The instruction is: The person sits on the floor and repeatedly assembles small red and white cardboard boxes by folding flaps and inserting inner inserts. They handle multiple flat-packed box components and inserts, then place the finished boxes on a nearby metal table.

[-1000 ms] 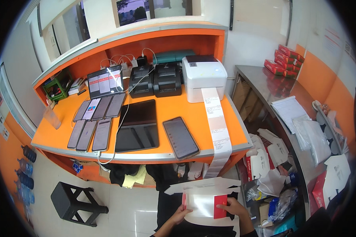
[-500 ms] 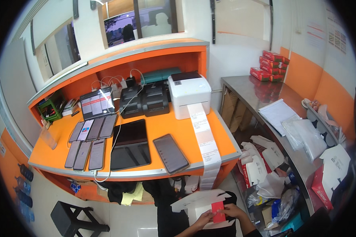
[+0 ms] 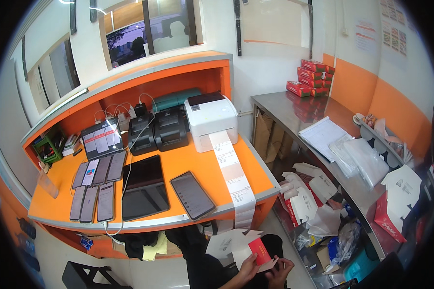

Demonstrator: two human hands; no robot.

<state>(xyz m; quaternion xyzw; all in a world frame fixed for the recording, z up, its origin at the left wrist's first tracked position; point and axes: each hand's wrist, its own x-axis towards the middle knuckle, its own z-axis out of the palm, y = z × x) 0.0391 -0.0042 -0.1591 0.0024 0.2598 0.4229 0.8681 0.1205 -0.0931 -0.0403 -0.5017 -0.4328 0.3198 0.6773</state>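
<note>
Between left hand (image 3: 247,268) and right hand (image 3: 279,269) — carton (image 3: 258,250).

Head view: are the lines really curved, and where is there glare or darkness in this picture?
Head view: fisheye distortion bends the orange desk edge and the steel counter toward the rim; the corners fall into black vignette. Glare shows on the steel counter and on the window glass. Both hands, left hand and right hand, sit at the lower edge, small but fairly sharp, holding a red and white carton.
</note>
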